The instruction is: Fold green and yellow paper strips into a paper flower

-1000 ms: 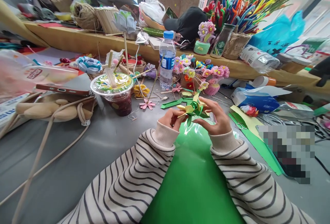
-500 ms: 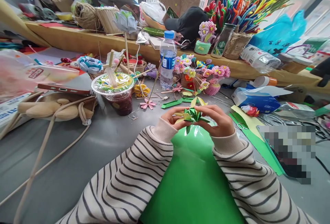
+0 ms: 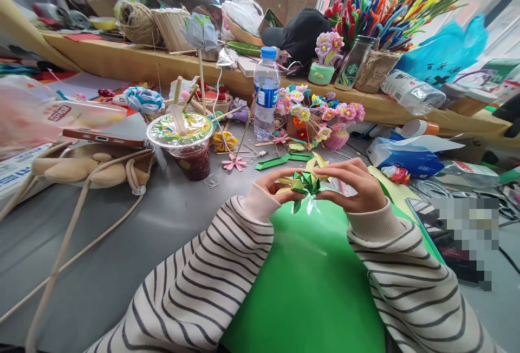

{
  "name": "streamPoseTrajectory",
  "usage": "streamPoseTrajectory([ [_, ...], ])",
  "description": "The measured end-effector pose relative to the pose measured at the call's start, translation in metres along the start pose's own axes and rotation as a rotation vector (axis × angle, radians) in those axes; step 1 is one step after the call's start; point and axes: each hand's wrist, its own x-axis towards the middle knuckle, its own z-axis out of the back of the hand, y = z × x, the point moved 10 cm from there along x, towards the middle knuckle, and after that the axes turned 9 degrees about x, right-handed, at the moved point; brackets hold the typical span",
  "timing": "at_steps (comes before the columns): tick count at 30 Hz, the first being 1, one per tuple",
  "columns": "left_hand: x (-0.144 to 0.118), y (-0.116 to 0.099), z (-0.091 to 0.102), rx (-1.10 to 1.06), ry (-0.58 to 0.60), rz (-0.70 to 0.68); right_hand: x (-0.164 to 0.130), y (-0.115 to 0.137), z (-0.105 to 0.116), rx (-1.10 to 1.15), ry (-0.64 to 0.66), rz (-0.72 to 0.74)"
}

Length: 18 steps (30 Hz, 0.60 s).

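Green and yellow folded paper flower [image 3: 304, 182], spiky petals, pinched by left hand [image 3: 273, 186] and right hand [image 3: 357, 185] grips

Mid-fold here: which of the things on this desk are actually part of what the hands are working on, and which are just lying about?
In use:
left hand and right hand, both pinching the green and yellow folded paper piece
green sheet under the hands

Lying about:
water bottle
lidded drink cup
phone
pipe-cleaner flowers
tissue pack
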Motion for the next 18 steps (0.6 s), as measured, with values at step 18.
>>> streamPoseTrajectory([
  [18, -0.001, 0.01, -0.006, 0.009, 0.095, 0.095, -0.002, -0.001, 0.003, 0.0, -0.072, -0.006],
])
